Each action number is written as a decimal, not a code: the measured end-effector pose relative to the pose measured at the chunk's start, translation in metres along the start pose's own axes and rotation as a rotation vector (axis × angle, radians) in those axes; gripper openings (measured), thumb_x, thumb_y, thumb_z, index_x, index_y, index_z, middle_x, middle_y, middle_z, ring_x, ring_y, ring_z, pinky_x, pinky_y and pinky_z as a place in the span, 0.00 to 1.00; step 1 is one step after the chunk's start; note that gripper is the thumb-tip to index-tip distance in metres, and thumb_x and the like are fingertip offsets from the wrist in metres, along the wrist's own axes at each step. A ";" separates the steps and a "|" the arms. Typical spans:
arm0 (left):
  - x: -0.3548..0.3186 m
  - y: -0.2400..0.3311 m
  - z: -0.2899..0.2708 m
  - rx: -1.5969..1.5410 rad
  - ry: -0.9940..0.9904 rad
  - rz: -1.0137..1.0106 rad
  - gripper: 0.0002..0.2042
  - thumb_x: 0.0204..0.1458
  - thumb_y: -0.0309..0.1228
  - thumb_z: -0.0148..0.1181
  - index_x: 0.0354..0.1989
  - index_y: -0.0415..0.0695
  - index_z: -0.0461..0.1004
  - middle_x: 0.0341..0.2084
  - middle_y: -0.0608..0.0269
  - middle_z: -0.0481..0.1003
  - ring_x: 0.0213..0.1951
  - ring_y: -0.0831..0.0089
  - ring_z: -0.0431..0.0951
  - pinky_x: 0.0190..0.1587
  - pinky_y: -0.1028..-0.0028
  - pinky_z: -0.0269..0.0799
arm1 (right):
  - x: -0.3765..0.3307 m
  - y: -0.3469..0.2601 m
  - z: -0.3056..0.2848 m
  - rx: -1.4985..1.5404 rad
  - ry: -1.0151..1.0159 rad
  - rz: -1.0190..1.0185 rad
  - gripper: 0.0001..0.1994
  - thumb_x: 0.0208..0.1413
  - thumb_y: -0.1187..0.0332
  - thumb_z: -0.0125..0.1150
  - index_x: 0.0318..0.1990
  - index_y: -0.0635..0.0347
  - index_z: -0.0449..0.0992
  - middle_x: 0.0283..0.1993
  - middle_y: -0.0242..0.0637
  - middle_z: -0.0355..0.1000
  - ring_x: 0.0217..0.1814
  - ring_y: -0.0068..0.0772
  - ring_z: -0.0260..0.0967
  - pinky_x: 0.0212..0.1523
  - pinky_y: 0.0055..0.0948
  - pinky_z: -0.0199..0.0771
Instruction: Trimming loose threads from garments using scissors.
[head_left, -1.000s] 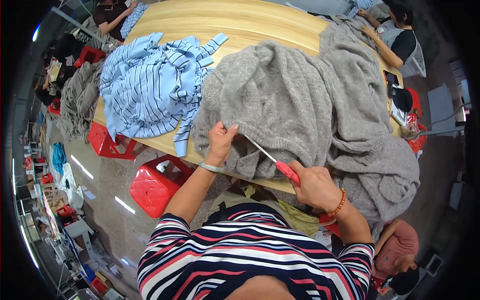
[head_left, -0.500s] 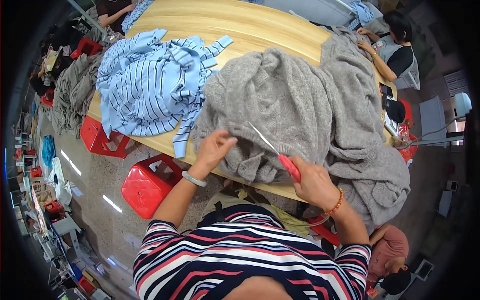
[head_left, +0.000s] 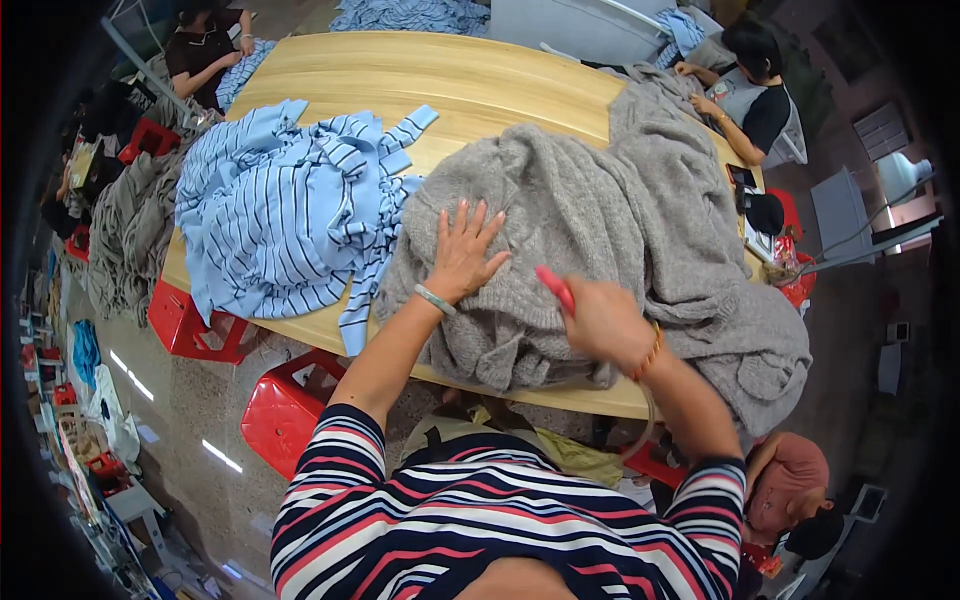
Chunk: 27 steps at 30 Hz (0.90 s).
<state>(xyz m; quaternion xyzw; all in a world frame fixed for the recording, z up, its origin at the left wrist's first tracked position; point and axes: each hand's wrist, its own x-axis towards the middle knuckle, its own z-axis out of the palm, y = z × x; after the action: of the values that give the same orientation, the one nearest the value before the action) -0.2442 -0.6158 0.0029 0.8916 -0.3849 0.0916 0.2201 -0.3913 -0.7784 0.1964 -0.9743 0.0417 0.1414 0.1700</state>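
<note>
A large heap of grey knitted fabric (head_left: 560,200) lies on the table in front of me. My left hand (head_left: 466,255) rests flat on its left part, palm down, fingers spread and holding nothing. To the right, my right hand (head_left: 608,325) is closed around the handle of a slim tool (head_left: 554,288) with a pinkish-red grip, held over the front of the heap. Motion blurs this hand, and the tool's thin metal tip cannot be made out now. Left of the knit sits a pile of light blue garments with dark stripes (head_left: 275,210).
The wooden table (head_left: 430,65) curves across the view. Red stools (head_left: 285,410) stand at its near left edge. More grey knit (head_left: 745,350) drapes over the right side. One person (head_left: 745,90) sits at the far right, another (head_left: 205,60) far left, another (head_left: 790,480) lower right.
My left hand has moved forward from the knit's near edge and now lies flat on top. The right hand has turned the tool, whose pointed metal part showed before. My view has shifted slightly.
</note>
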 end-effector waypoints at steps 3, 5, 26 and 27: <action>0.001 0.000 -0.002 -0.011 -0.005 0.016 0.31 0.51 0.51 0.57 0.63 0.55 0.62 0.64 0.52 0.57 0.68 0.48 0.48 0.66 0.42 0.35 | 0.047 0.008 -0.001 -0.013 0.068 -0.010 0.09 0.51 0.67 0.54 0.38 0.60 0.72 0.29 0.53 0.74 0.34 0.59 0.72 0.38 0.52 0.70; 0.001 -0.001 -0.004 -0.019 -0.016 0.016 0.31 0.50 0.51 0.57 0.63 0.55 0.62 0.64 0.52 0.58 0.68 0.48 0.48 0.66 0.42 0.35 | 0.062 0.009 -0.001 -0.054 0.090 -0.034 0.09 0.51 0.66 0.54 0.36 0.60 0.72 0.29 0.51 0.74 0.34 0.59 0.72 0.37 0.51 0.71; -0.047 -0.008 -0.027 -0.239 -0.125 0.157 0.43 0.43 0.52 0.65 0.67 0.45 0.55 0.67 0.48 0.50 0.70 0.50 0.44 0.67 0.45 0.31 | -0.050 0.000 0.024 0.121 -0.312 0.006 0.11 0.48 0.64 0.57 0.35 0.60 0.73 0.29 0.52 0.74 0.35 0.57 0.73 0.37 0.51 0.70; -0.049 -0.007 -0.030 -0.258 -0.140 0.180 0.43 0.43 0.52 0.65 0.67 0.45 0.55 0.67 0.48 0.50 0.70 0.50 0.44 0.67 0.45 0.31 | -0.065 0.002 0.025 0.163 -0.375 -0.015 0.11 0.48 0.63 0.57 0.35 0.61 0.73 0.29 0.52 0.74 0.35 0.57 0.73 0.36 0.51 0.70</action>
<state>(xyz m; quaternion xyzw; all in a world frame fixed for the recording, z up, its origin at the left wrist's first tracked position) -0.2725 -0.5664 0.0116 0.8223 -0.4859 -0.0013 0.2962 -0.4605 -0.7693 0.1920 -0.9143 0.0136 0.3151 0.2541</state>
